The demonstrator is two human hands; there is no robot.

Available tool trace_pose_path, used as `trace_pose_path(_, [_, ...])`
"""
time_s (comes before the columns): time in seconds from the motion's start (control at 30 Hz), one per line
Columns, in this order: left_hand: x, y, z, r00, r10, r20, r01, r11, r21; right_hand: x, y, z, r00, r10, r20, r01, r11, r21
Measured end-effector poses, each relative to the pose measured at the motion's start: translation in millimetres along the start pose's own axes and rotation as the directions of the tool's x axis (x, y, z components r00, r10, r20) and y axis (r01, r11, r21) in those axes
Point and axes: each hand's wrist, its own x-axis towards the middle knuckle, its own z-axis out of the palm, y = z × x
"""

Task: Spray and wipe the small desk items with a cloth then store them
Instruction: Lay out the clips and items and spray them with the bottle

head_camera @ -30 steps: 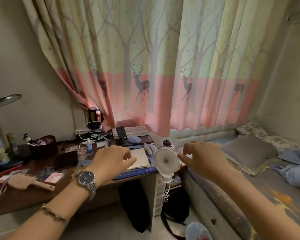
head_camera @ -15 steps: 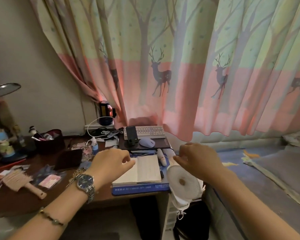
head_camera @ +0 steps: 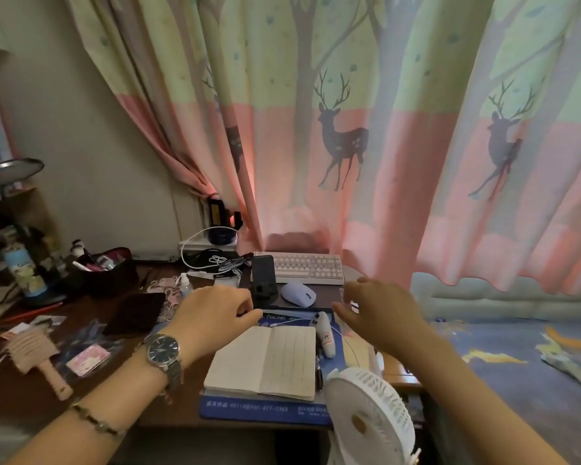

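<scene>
My left hand (head_camera: pixel 215 313), with a watch on the wrist, hovers over the dark wooden desk (head_camera: pixel 24 387) just above an open notebook (head_camera: pixel 265 360), fingers loosely curled and holding nothing. My right hand (head_camera: pixel 379 313) hangs over the desk's right end with its fingers spread and relaxed, also holding nothing. A small clear spray bottle (head_camera: pixel 184 287) stands behind my left hand. A pale mouse (head_camera: pixel 298 294), a black phone on a stand (head_camera: pixel 264 276) and a keyboard (head_camera: pixel 307 267) lie beyond the hands. No cloth shows.
A white clip fan (head_camera: pixel 373 417) juts out at the desk's front right corner. A pink hairbrush (head_camera: pixel 36 357), a dark pouch (head_camera: pixel 108 270), a dark case (head_camera: pixel 135 313) and a lamp (head_camera: pixel 10 169) crowd the left side. The deer curtain (head_camera: pixel 342 142) hangs behind; a bed (head_camera: pixel 517 364) lies right.
The view has moved closer to the desk and turned left. Both hands have advanced over the desk, now above the notebook and mouse pad. Neither has taken hold of anything.
</scene>
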Motion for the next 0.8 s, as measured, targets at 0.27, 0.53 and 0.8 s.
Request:
trace_pose_path(0.27, [82.1,4.5,10.5,0.984,0.176,-0.015,-0.177,0.984,-0.02,38.4,19.1,15.4,0.992,0.124,0.007,-0.124,0.992,-0.024])
trace_pose_path(0.53, [157.2,-89.6,21.0,0.969,0.245,-0.032,-0.247,0.966,-0.078,142.3,-25.9,48.4,0.984,0.174,-0.042,-0.175,0.984,-0.014])
trace_pose_path(0.8, [164.1,-203.6,41.3,0.989,0.147,-0.008,-0.147,0.985,-0.086,211.2,-114.3,121.6,0.998,0.068,-0.005,-0.067,0.992,0.105])
